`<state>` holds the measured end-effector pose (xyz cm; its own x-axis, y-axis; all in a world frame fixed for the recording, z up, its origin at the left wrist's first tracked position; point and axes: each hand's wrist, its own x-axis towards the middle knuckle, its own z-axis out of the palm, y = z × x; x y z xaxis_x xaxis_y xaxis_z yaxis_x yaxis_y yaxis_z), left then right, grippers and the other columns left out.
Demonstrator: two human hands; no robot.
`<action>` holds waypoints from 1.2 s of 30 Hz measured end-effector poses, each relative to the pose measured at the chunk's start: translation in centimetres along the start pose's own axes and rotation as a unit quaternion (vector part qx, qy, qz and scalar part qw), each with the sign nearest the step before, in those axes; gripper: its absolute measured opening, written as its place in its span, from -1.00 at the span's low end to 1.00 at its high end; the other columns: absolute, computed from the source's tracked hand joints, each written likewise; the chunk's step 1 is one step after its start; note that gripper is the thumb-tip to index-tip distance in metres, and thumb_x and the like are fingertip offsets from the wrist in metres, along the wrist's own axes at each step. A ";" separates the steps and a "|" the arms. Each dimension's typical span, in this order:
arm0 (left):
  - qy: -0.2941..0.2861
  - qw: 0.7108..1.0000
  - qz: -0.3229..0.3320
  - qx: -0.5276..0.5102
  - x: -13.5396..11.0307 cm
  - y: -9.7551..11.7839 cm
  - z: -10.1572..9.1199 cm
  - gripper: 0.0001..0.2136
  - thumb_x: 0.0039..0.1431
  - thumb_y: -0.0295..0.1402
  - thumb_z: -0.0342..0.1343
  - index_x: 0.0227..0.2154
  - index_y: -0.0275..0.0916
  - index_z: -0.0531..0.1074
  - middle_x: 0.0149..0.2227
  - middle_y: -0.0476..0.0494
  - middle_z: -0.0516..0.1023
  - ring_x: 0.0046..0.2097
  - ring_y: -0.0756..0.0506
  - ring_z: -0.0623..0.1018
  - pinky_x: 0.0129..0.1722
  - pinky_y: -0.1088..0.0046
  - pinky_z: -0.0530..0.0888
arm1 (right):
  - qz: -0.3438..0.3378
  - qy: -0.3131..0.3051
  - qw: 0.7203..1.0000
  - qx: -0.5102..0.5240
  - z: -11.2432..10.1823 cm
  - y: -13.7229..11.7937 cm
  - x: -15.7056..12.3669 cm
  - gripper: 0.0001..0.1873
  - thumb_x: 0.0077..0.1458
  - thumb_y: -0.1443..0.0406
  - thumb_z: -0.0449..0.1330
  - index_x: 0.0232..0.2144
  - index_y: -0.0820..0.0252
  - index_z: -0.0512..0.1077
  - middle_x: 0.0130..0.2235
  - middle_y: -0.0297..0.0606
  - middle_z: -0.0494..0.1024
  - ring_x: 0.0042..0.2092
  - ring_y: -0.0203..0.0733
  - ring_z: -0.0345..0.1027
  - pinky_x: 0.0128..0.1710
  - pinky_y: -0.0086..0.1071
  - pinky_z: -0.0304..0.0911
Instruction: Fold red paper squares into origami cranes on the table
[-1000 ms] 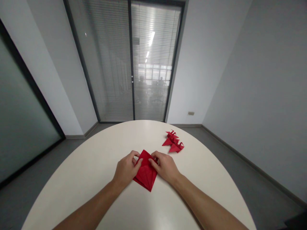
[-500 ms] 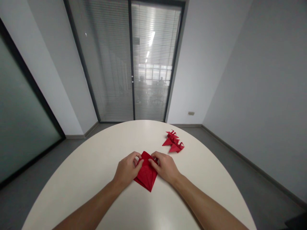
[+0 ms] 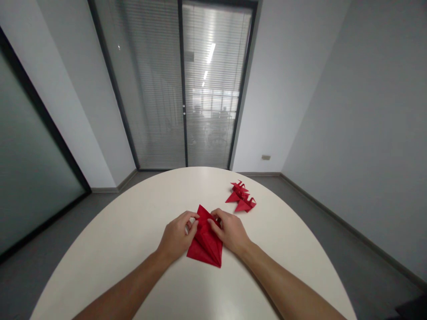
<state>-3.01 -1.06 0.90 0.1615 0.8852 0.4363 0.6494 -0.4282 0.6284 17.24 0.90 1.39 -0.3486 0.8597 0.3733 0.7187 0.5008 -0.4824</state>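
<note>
A creased sheet of red origami paper [image 3: 207, 244], folded into a pointed diamond-like shape, lies between my hands near the middle of the table. My left hand [image 3: 176, 235] pinches its left edge between thumb and fingers. On the opposite side my right hand [image 3: 230, 229] grips the right edge, its thumb resting on top of the paper. The fingertips of both hands partly cover the paper's sides. Beyond my right hand sit several folded red paper cranes [image 3: 240, 196], bunched close together.
The round white table [image 3: 133, 231] spreads out beneath my forearms. Past its far edge stands a glass partition [image 3: 213, 98] with blinds and dark frames. A pale wall [image 3: 350, 111] rises on the right, and grey floor [image 3: 310, 200] shows around the table.
The paper has turned and spread: its near tip has shifted right, its lower left corner now shows wider, and its top point sticks up higher. My hands have barely moved.
</note>
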 end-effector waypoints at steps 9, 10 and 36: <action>0.044 0.999 -0.018 0.021 0.1 -0.9 0.2 -0.78 0.30 -0.30 -0.01 -0.09 -0.13 0.48 -0.15 -0.07 0.63 -0.28 -0.06 0.59 -0.22 0.42 0.48 | -0.087 0.105 0.990 0.026 -0.5 -0.6 -0.1 -0.93 0.20 0.27 0.17 -0.28 0.13 0.42 -0.08 -0.13 0.48 -0.04 -0.06 0.34 -0.02 -0.20 0.24; 0.049 0.998 -0.021 0.023 0.2 -1.0 0.3 -0.77 0.31 -0.30 -0.01 -0.07 -0.13 0.48 -0.14 -0.08 0.63 -0.27 -0.07 0.59 -0.21 0.42 0.49 | -0.095 0.095 0.991 0.024 -0.5 -0.7 -0.1 -0.92 0.18 0.25 0.20 -0.28 0.13 0.43 -0.08 -0.13 0.48 -0.05 -0.05 0.33 -0.02 -0.18 0.24; 0.081 0.991 -0.087 -0.062 0.8 -2.3 0.7 -0.72 0.26 -0.18 0.06 -0.11 -0.15 0.58 -0.13 -0.13 0.67 -0.22 -0.13 0.64 -0.22 0.37 0.54 | -0.141 -0.047 0.989 0.004 -0.1 -0.7 0.1 -0.90 0.17 0.31 0.28 -0.40 0.14 0.46 -0.33 -0.30 0.57 -0.20 -0.14 0.36 -0.13 -0.28 0.14</action>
<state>-3.91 0.80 -0.64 -0.0726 0.9109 0.4063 0.5589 -0.3002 0.7730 16.77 0.56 1.89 -0.5884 0.6914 0.4192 0.5807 0.7221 -0.3760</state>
